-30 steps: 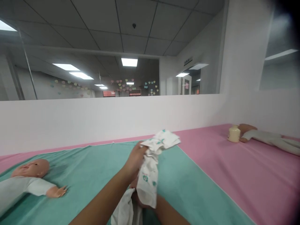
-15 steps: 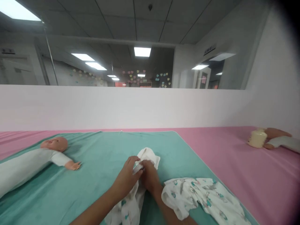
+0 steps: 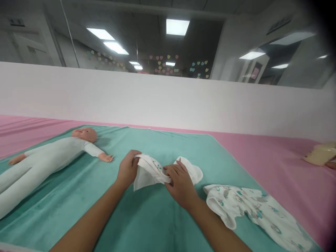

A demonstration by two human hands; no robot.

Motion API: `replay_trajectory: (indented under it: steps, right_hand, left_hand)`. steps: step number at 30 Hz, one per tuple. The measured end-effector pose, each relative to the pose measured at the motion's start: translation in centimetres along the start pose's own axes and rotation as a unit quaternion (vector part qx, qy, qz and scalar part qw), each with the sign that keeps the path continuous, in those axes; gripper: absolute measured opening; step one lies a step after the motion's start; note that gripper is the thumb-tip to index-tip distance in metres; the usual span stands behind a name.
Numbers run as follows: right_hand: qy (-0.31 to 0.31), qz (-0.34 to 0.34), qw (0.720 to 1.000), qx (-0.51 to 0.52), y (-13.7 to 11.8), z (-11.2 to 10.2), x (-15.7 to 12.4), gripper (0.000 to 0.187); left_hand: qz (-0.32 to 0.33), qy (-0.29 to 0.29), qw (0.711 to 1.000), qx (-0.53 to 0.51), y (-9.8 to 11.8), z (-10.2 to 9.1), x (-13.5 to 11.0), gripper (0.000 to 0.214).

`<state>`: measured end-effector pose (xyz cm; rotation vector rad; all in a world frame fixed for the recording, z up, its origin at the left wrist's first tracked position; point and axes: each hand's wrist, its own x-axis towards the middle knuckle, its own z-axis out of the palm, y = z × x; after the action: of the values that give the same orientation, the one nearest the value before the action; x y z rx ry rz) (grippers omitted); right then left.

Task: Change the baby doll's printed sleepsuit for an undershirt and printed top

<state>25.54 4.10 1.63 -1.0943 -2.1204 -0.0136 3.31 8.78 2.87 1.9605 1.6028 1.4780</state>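
My left hand [image 3: 128, 169] pinches the upper corner of a thin white printed cloth [image 3: 148, 175], and my right hand [image 3: 181, 187] grips its other end. The cloth is held slightly above a teal towel mat [image 3: 162, 147]. Just behind my right hand lies a white rounded fabric piece [image 3: 194, 171], partly hidden by my fingers. A white printed baby garment [image 3: 252, 210] lies flat to the right of my right forearm. A baby doll [image 3: 52, 162] in a white bodysuit lies on its back to the left of my left hand.
The teal mat lies on a pink sheet [image 3: 273, 164] backed by a low white partition [image 3: 157, 98], with glass above it. A cream-coloured bottle [image 3: 321, 154] stands at the far right edge of the view, on the pink sheet.
My hands have moved apart, spreading the white cloth between them. The view has tilted downward and shifted left, bringing the whole doll in. The printed garment lies where it did half a second ago.
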Motion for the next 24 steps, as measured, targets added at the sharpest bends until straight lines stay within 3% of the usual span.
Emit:
replay_trajectory:
  steps: [3,6,10,15,20,22,24]
  right_hand:
    - [-0.052,0.056,0.996,-0.045,1.6,1.3,0.3,0.028]
    - [-0.035,0.102,0.988,-0.108,4.1,0.8,0.7,0.032]
    - [0.067,0.142,0.974,-0.165,6.5,-1.7,0.8,0.016]
    - [0.213,0.192,0.951,-0.115,6.6,-3.9,0.2,0.014]
    - [0.350,0.289,0.890,-0.041,5.3,-5.5,0.0,0.024]
    - [0.368,0.278,0.886,-0.053,5.1,-6.0,0.0,0.026]
    - [0.336,0.278,0.898,-0.062,5.3,-6.4,-0.2,0.025]
  left_hand:
    - [-0.032,0.058,0.998,0.000,-0.7,-1.0,0.2,0.025]
    - [-0.043,0.054,0.998,-0.012,-0.4,-1.5,0.2,0.023]
    - [-0.051,0.059,0.996,-0.032,0.5,-2.2,-0.1,0.022]
    - [-0.026,0.050,0.997,-0.056,1.2,-2.7,-0.5,0.023]
    - [-0.018,0.073,0.996,-0.044,1.4,-2.8,-0.8,0.030]
    - [-0.017,0.095,0.995,-0.037,1.5,-3.1,-0.8,0.030]
    - [-0.033,0.118,0.992,-0.041,1.5,-3.4,-0.7,0.029]
